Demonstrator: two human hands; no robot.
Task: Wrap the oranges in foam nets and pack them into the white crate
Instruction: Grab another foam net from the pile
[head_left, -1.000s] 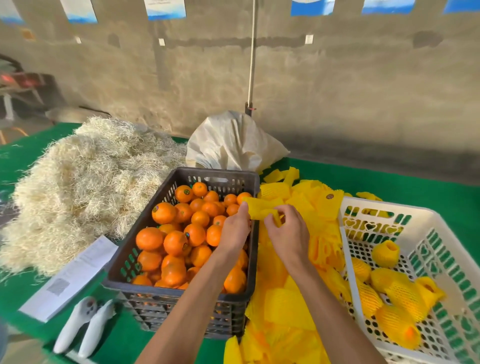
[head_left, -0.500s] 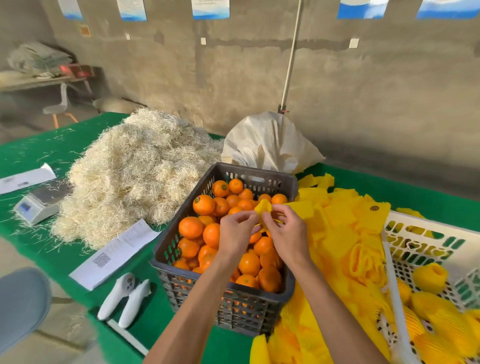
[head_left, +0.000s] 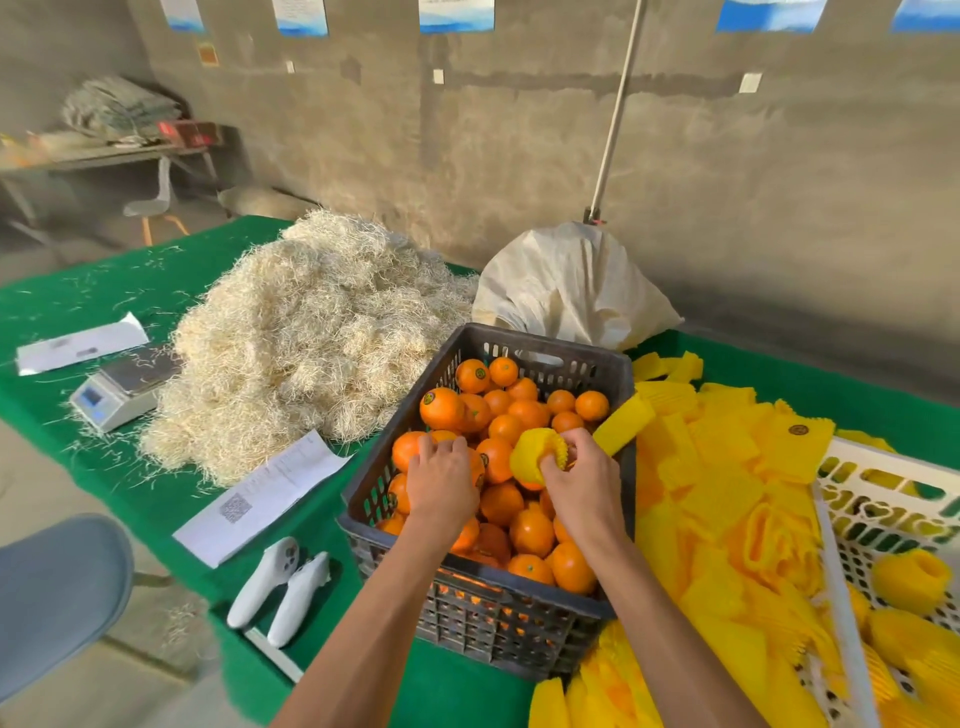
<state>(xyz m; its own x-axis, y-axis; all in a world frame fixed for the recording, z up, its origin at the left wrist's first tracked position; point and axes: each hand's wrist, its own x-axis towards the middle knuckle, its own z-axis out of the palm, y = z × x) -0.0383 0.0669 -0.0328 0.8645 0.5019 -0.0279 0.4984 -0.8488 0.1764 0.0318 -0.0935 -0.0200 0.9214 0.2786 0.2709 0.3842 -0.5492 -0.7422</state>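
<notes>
A dark plastic crate (head_left: 540, 349) holds many loose oranges (head_left: 530, 532). Over it, my right hand (head_left: 584, 486) holds a yellow foam net (head_left: 535, 454) stretched open like a cup, fingers inside its mouth. My left hand (head_left: 441, 480) is down among the oranges, its fingers curled over one orange (head_left: 408, 449) at the crate's left side. The white crate (head_left: 883, 483) stands at the right edge with several net-wrapped oranges (head_left: 909, 579) inside. A heap of flat yellow foam nets (head_left: 727, 467) lies between the two crates.
A big pile of pale wood wool (head_left: 311, 338) and a white sack (head_left: 566, 286) lie behind the dark crate. A small scale (head_left: 122, 387), paper sheets (head_left: 265, 493) and two white controllers (head_left: 283, 587) sit on the green table (head_left: 130, 291) at the left.
My left hand let go of the net and dropped onto an orange in the dark crate. My right hand now holds the net alone, opened out. The view swung left.
</notes>
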